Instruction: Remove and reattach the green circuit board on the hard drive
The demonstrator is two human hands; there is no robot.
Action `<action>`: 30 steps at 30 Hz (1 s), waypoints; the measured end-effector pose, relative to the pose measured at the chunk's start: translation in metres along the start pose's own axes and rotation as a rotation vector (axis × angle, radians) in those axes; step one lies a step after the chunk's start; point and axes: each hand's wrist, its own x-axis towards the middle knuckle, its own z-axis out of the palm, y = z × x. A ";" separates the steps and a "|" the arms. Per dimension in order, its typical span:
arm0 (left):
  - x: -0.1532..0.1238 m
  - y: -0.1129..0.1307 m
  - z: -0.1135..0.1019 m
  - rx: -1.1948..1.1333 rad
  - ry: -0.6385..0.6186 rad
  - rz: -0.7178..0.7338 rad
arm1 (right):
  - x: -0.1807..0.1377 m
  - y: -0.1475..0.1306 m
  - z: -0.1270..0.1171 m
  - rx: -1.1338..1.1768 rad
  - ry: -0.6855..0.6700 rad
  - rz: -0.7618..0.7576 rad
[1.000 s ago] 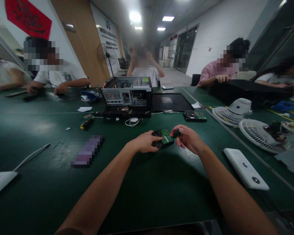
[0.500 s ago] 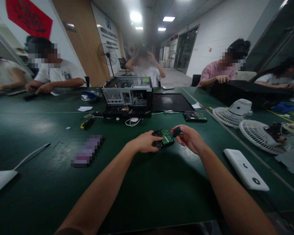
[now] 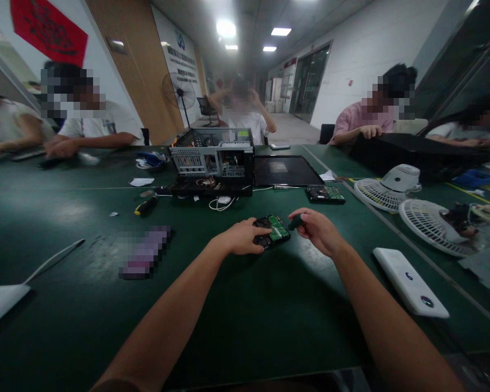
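A hard drive (image 3: 273,230) with its green circuit board facing up lies on the dark green table (image 3: 245,316) in front of me. My left hand (image 3: 242,237) rests on its left side, fingers curled over the edge and holding it down. My right hand (image 3: 319,231) hovers just right of the drive, fingers pinched round a small dark tool (image 3: 295,222) whose tip points toward the board.
An open computer case (image 3: 212,160) stands beyond the drive, with a black side panel (image 3: 285,171) and a second drive (image 3: 325,194) to its right. White fan parts (image 3: 416,207) and a white box (image 3: 409,282) lie on the right. A yellow-handled screwdriver (image 3: 145,206) lies left. Several people sit around the table.
My right hand has lifted slightly and shifted right with the dark tool. The left hand and the drive have stayed put. The person at the far end moved their arms.
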 end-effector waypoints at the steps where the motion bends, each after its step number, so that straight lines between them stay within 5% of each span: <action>1: 0.000 0.000 0.000 -0.002 0.000 0.002 | 0.000 0.000 0.001 0.006 -0.004 0.005; 30: 0.001 0.000 0.000 0.009 0.001 0.003 | -0.002 -0.002 0.006 0.015 -0.032 0.048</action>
